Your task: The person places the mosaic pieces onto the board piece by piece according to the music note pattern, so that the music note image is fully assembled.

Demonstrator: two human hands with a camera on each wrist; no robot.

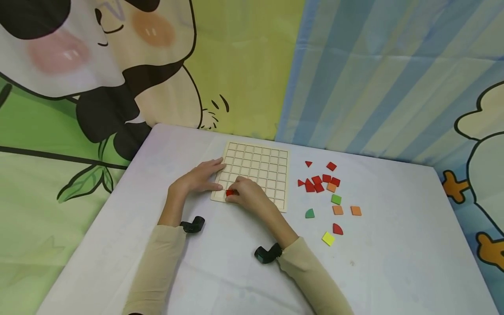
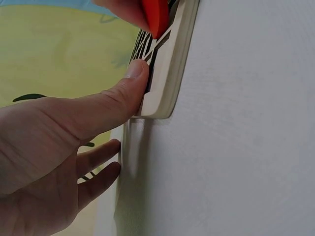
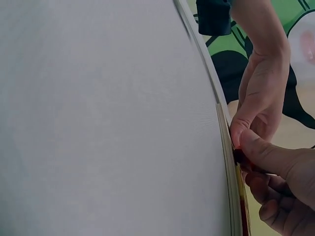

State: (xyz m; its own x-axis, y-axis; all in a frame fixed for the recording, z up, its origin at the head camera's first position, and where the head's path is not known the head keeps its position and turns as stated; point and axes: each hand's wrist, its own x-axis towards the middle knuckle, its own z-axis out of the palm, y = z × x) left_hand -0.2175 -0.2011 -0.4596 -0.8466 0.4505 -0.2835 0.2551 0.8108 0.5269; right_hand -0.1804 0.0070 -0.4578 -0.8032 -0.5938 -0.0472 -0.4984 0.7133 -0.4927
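A pale wooden grid board (image 1: 257, 159) with square cells lies on the white table. My right hand (image 1: 250, 194) pinches a red tile (image 1: 229, 192) between thumb and fingers, low over the near-left cells. In the left wrist view the red tile (image 2: 156, 17) is tilted, its lower corner right at the grid. My left hand (image 1: 198, 177) rests at the board's left edge with fingers spread. Its thumb (image 2: 133, 78) lies on the board's corner area, while other fingers extend beside the edge. The right palm hides part of the board's near side.
Right of the board lies a loose cluster of red tiles (image 1: 318, 187), with orange tiles (image 1: 337, 210), a green square (image 1: 336, 199), a green quarter-circle (image 1: 310, 213), a red quarter-circle (image 1: 337, 229) and a yellow square (image 1: 328, 239) nearby. A printed curtain (image 1: 244, 65) hangs behind the table.
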